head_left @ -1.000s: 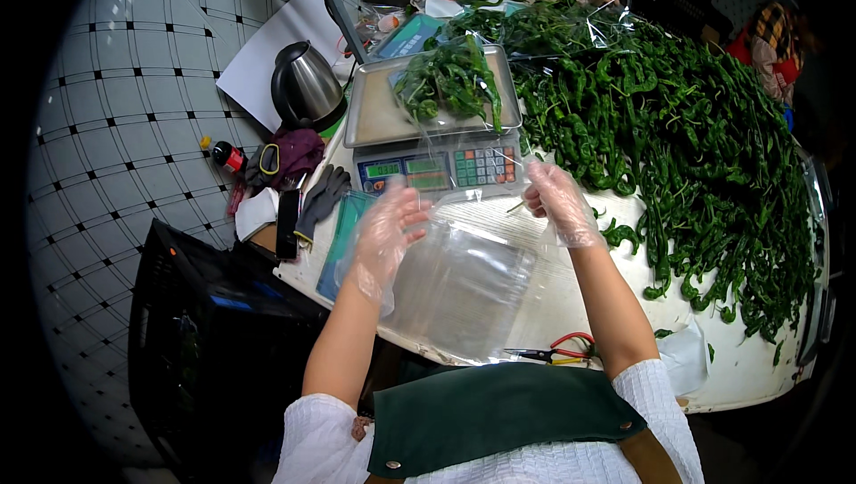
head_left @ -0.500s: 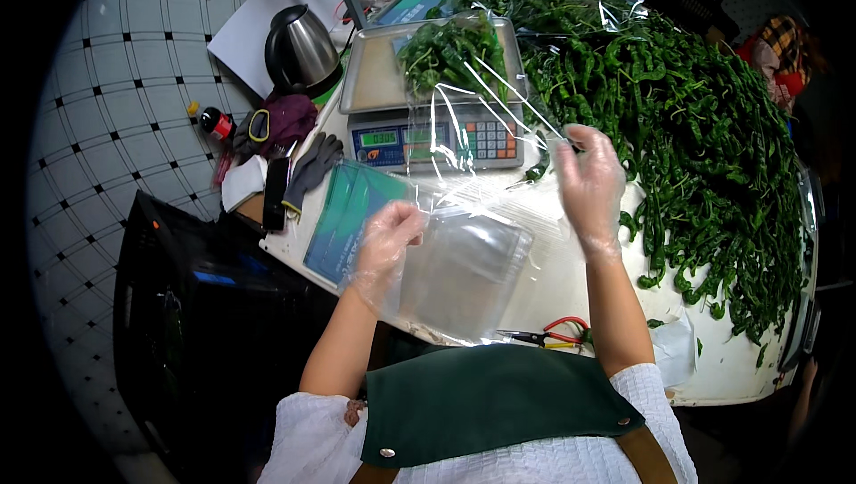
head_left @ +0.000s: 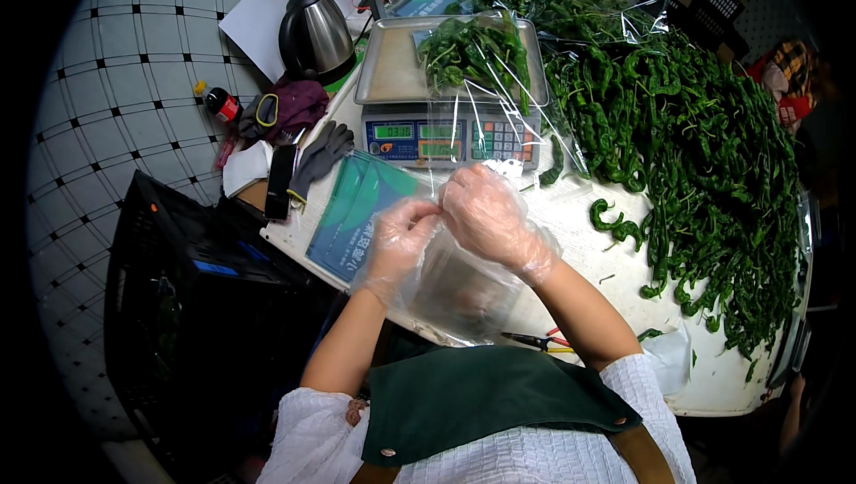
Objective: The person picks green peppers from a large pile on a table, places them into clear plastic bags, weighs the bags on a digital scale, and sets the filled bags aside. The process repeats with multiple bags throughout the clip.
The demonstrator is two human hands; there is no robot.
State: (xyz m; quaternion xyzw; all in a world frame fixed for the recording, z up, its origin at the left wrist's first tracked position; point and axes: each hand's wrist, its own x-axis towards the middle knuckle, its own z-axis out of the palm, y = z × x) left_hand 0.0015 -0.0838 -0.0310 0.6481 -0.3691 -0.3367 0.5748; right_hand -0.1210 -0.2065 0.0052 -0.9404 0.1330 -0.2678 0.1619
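A clear plastic bag with green peppers [head_left: 471, 54] inside lies on the pan of the digital scale [head_left: 379, 74], its loose mouth reaching toward me. At that near edge, my left hand [head_left: 399, 239] in a thin clear glove is closed in a pinch on the plastic. My right hand [head_left: 486, 216], gloved the same way, is closed too, its fingers gathered against the left fingertips at the bag's edge. The exact grip of the right fingers is partly hidden. Below both hands lies a stack of flat clear bags [head_left: 464, 297].
A big heap of long green peppers [head_left: 704, 163] covers the table's right side. Teal printed packets [head_left: 361, 207], a grey glove [head_left: 323, 158] and a steel kettle [head_left: 325, 33] are at left. Red-and-yellow-handled snips [head_left: 535, 341] lie near the front edge. A black crate [head_left: 205, 306] stands lower left.
My right hand has come from the right to meet my left hand at the bag's mouth. The left hand has shifted slightly right. Loose peppers now show where the right hand was.
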